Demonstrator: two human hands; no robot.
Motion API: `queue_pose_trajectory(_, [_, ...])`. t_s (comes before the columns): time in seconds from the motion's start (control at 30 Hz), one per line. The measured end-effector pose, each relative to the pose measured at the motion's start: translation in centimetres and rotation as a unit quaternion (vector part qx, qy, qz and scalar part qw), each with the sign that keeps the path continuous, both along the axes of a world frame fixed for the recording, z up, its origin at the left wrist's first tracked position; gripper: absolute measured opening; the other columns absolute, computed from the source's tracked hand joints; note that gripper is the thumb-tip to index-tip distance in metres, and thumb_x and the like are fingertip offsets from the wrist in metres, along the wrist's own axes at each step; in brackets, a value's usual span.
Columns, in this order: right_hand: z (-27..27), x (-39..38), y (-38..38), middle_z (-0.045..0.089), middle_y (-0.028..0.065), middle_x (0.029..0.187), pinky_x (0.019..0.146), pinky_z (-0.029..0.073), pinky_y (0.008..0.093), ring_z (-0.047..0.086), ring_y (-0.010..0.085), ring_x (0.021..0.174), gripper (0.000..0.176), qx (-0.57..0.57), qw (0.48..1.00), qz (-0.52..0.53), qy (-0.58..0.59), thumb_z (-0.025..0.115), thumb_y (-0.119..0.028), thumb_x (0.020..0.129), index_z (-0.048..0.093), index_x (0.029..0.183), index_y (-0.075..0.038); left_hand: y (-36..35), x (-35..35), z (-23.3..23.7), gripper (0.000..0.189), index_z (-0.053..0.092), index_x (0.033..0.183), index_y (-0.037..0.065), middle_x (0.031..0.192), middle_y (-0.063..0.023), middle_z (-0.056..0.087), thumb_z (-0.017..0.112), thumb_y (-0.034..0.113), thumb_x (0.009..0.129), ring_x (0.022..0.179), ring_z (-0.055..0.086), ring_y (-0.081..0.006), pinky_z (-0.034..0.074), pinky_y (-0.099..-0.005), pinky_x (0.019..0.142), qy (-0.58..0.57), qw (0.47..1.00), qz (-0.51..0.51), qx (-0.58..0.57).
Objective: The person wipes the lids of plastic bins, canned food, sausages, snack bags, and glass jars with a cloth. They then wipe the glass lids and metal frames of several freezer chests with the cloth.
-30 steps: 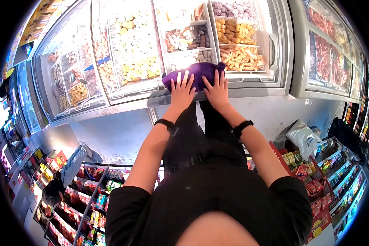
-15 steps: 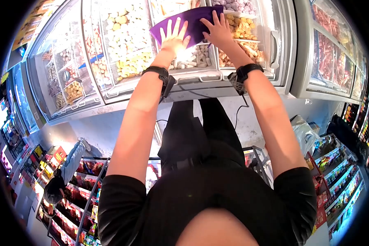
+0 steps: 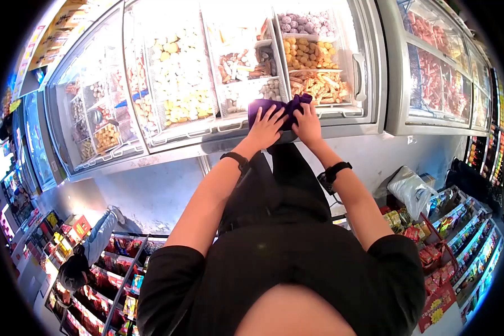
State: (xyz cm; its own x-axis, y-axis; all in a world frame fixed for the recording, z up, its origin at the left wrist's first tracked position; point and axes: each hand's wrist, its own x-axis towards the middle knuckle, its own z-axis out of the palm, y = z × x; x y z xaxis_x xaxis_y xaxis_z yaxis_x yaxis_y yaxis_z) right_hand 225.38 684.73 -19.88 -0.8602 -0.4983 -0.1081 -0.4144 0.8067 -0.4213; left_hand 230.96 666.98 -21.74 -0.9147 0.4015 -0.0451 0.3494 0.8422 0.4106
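Observation:
A purple cloth (image 3: 257, 107) lies bunched at the near edge of a glass-topped freezer (image 3: 359, 78). Over its left part rests my left hand (image 3: 265, 130), open, with the fingers spread a little apart and pressed on the fabric. Close beside it, my right hand (image 3: 307, 124) has its fingers curled round the gathered right end of the cloth. Both wrists wear dark bands. Beneath the glass are compartments of yellow pieces (image 3: 308, 53), orange-brown sticks (image 3: 319, 84) and purple balls (image 3: 305, 23).
Another glass-topped freezer (image 3: 439, 84) stands to the right. Shelves of packets (image 3: 98, 263) lie behind me on the left, with a person (image 3: 75, 269) beside them. Behind on the right are a plastic bag (image 3: 411, 193), a red basket (image 3: 437, 241) and more packet shelves (image 3: 470, 241).
Both hands have come back toward my body, bringing the cloth from mid-glass to the near edge. It was spread flat and is now bunched, and my right fingers have closed on it.

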Motion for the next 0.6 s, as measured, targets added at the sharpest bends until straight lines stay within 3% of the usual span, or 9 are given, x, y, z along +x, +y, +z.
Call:
queue_pose_trajectory(0.03, [0.4, -0.2, -0.2, 0.045, 0.0156, 0.117, 0.085, 0.044, 0.0428, 0.042, 0.0379, 0.112, 0.03, -0.004, 1.0, 0.0, 0.005, 0.065, -0.013, 0.064, 0.054, 0.092, -0.009, -0.3, 0.1, 0.5, 0.049, 0.049, 0.122, 0.012, 0.133, -0.0061, 0.039, 0.059, 0.026, 0.076, 0.126, 0.03, -0.0267, 0.022, -0.0542, 0.102, -0.021, 0.999, -0.021, 0.019])
queue_pose_trajectory(0.07, [0.8, -0.7, -0.4, 0.047, 0.014, 0.111, 0.081, 0.045, 0.0422, 0.045, 0.0352, 0.106, 0.028, -0.018, 0.998, -0.01, -0.06, 0.065, -0.014, 0.064, 0.054, 0.09, -0.009, -0.5, 0.1, 1.0, 0.038, 0.055, 0.11, 0.01, 0.113, -0.0061, 0.05, 0.061, 0.021, 0.074, 0.112, 0.043, -0.0241, 0.031, -0.0474, 0.096, 0.026, 0.999, -0.014, 0.031])
queue_pose_trajectory(0.1, [1.1, -1.1, -0.7, 0.049, 0.0125, 0.105, 0.076, 0.046, 0.0415, 0.048, 0.0324, 0.1, 0.026, -0.032, 0.992, -0.02, -0.124, 0.065, -0.015, 0.064, 0.054, 0.087, -0.009, -0.8, 0.2, 1.1, 0.038, 0.055, 0.11, 0.01, 0.113, -0.0061, 0.05, 0.061, 0.021, 0.074, 0.112, 0.043, -0.0241, 0.031, -0.0474, 0.096, 0.031, 0.999, -0.014, 0.026])
queue_pose_trajectory(0.2, [0.1, -1.0, -2.0, 0.053, 0.0125, 0.091, 0.073, 0.046, 0.0398, 0.052, 0.0307, 0.088, 0.025, -0.054, 0.988, 0.05, -0.135, 0.065, -0.023, 0.067, 0.055, 0.085, -0.009, -2.3, 1.5, 1.6, 0.024, 0.057, 0.096, 0.009, 0.091, -0.0073, 0.051, 0.059, 0.016, 0.073, 0.095, 0.05, -0.0242, 0.036, -0.0385, 0.078, -0.004, 1.0, 0.014, 0.025])
queue_pose_trajectory(0.27, [-1.2, 0.1, -3.5, 0.054, 0.013, 0.08, 0.07, 0.046, 0.0397, 0.055, 0.0323, 0.078, 0.023, -0.08, 0.98, 0.121, -0.138, 0.063, -0.027, 0.069, 0.055, 0.083, -0.01, -3.8, 2.5, 2.4, 0.025, 0.057, 0.097, 0.01, 0.094, -0.0096, 0.052, 0.057, 0.012, 0.071, 0.099, 0.05, -0.0258, 0.037, -0.0417, 0.081, -0.062, 0.997, 0.049, -0.012])
queue_pose_trajectory(0.3, [-0.1, 1.0, -4.7, 0.054, 0.0131, 0.083, 0.069, 0.046, 0.0416, 0.057, 0.0334, 0.079, 0.024, -0.049, 0.971, 0.105, -0.21, 0.063, -0.027, 0.069, 0.054, 0.084, -0.011, -4.8, 2.9, 2.5, 0.026, 0.057, 0.097, 0.011, 0.095, -0.0102, 0.052, 0.056, 0.011, 0.071, 0.099, 0.051, -0.0266, 0.037, -0.0428, 0.082, -0.096, 0.993, 0.065, -0.031])
queue_pose_trajectory(0.37, [-1.2, 3.1, -6.5, 0.053, 0.0138, 0.086, 0.067, 0.047, 0.0433, 0.057, 0.0335, 0.077, 0.027, -0.04, 0.966, 0.159, -0.199, 0.064, -0.024, 0.067, 0.054, 0.088, -0.012, -7.0, 3.6, 4.0, 0.028, 0.056, 0.098, 0.012, 0.097, -0.0107, 0.053, 0.055, 0.009, 0.07, 0.101, 0.051, -0.0282, 0.037, -0.045, 0.083, -0.161, 0.985, 0.065, -0.008])
queue_pose_trajectory(0.5, [-2.5, 6.5, -7.1, 0.051, 0.011, 0.086, 0.063, 0.048, 0.0423, 0.057, 0.03, 0.077, 0.031, -0.085, 0.971, 0.212, -0.066, 0.067, -0.016, 0.064, 0.051, 0.091, -0.012, -9.6, 6.1, 4.5, 0.024, 0.056, 0.094, 0.012, 0.099, -0.0105, 0.051, 0.054, 0.008, 0.071, 0.099, 0.05, -0.0282, 0.037, -0.0471, 0.08, -0.195, 0.981, -0.001, -0.003])
queue_pose_trajectory(0.6, [-1.8, 7.0, -6.4, 0.051, 0.0088, 0.087, 0.061, 0.047, 0.041, 0.057, 0.0276, 0.079, 0.028, -0.051, 0.978, 0.2, -0.014, 0.062, -0.013, 0.068, 0.051, 0.093, -0.013, -8.9, 7.2, 4.0, 0.026, 0.053, 0.098, 0.013, 0.097, -0.0103, 0.048, 0.055, 0.007, 0.072, 0.097, 0.049, -0.0282, 0.036, -0.0471, 0.076, -0.124, 0.992, -0.017, -0.013])
